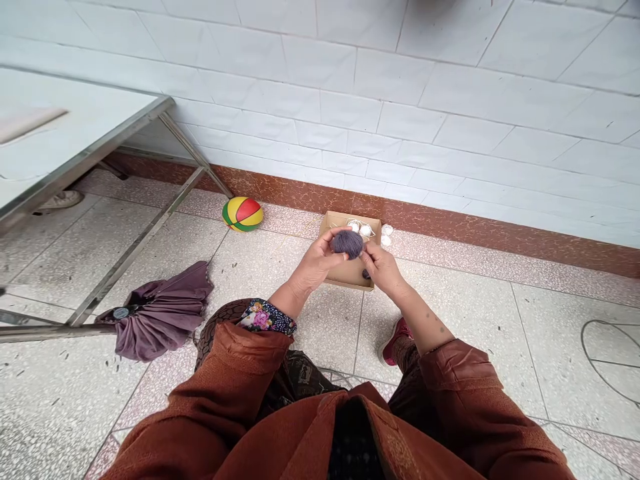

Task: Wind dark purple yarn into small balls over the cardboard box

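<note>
My left hand (pixel 319 262) is closed around a dark purple-grey ball of yarn (pixel 349 245), with the thumb along its lower side. At the ball's right edge, the fingers of my right hand (pixel 383 267) are pinched together on the yarn; a separate strand is too small to see. Both hands are over a shallow cardboard box (pixel 345 275) on the floor. White balls of yarn (pixel 365 230) lie at the box's far side. A small dark ball (pixel 366 273) sits near its right wall, partly behind my right hand.
White yarn balls (pixel 387 235) lie outside the box by the tiled wall (pixel 345 113). Left of it are a striped toy ball (pixel 243 214), a folded purple umbrella (pixel 157 313) and a metal-framed table (pixel 100 120). A wire frame (pixel 593 360) stands at right.
</note>
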Available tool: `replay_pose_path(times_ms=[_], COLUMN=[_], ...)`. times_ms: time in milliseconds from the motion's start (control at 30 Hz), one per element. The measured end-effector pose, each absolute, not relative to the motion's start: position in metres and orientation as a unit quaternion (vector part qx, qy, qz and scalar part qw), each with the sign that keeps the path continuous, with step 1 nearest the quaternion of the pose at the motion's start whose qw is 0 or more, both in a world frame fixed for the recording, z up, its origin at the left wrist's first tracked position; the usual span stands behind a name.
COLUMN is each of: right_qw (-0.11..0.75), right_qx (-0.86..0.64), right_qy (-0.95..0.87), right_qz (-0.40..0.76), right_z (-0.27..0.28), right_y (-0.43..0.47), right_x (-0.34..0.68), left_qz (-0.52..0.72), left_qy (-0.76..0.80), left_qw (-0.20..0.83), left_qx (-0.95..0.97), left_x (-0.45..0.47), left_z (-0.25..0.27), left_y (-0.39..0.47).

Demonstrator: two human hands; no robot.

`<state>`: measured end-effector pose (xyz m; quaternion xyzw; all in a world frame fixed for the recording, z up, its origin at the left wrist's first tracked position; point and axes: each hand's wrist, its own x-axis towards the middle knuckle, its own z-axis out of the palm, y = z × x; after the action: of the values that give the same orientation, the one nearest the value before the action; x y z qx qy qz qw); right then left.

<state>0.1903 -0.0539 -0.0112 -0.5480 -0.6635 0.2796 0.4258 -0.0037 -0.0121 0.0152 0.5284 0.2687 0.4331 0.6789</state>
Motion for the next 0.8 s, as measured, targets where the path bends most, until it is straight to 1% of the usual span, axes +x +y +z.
replay_pose_path(times_ms=[100, 200, 267, 367, 467, 567, 700, 800], right_qw=[0.384, 0.361, 0.371, 0.433, 0.500, 0.536, 0.541, 0.525], right_qx=[-0.502, -0.446, -0.417, -0.406, -0.434, -0.476, -0.518, -0.542], right_qy=[-0.707, -0.736, -0.731, -0.680, -0.613, -0.570, -0.556, -0.550], right_qz=[0.317, 0.359, 0.393, 0.430, 0.431, 0.401, 0.359, 0.358], right_z=[-0.008, 0.002, 0.010, 0.023, 0.030, 0.029, 0.019, 0.008], right_y=[-0.060, -0.067, -0.071, -0.071, -0.066, -0.059, -0.052, -0.050], right_x=[0.183, 0.177, 0.178, 0.186, 0.198, 0.208, 0.209, 0.203], left_qz=[0.467, 0.458, 0.440, 0.407, 0.357, 0.292, 0.247, 0.285], left_qy=[0.338, 0.405, 0.426, 0.409, 0.370, 0.327, 0.222, 0.173], left_qw=[0.627, 0.568, 0.540, 0.529, 0.549, 0.577, 0.652, 0.698], left_qx=[0.524, 0.551, 0.577, 0.622, 0.658, 0.690, 0.682, 0.634], left_x=[-0.004, -0.004, -0.003, -0.001, 0.000, -0.001, -0.003, -0.004], left_z=[0.012, 0.011, 0.010, 0.009, 0.008, 0.011, 0.018, 0.021], left_y=[-0.006, -0.005, -0.006, -0.008, -0.011, -0.017, -0.024, -0.026])
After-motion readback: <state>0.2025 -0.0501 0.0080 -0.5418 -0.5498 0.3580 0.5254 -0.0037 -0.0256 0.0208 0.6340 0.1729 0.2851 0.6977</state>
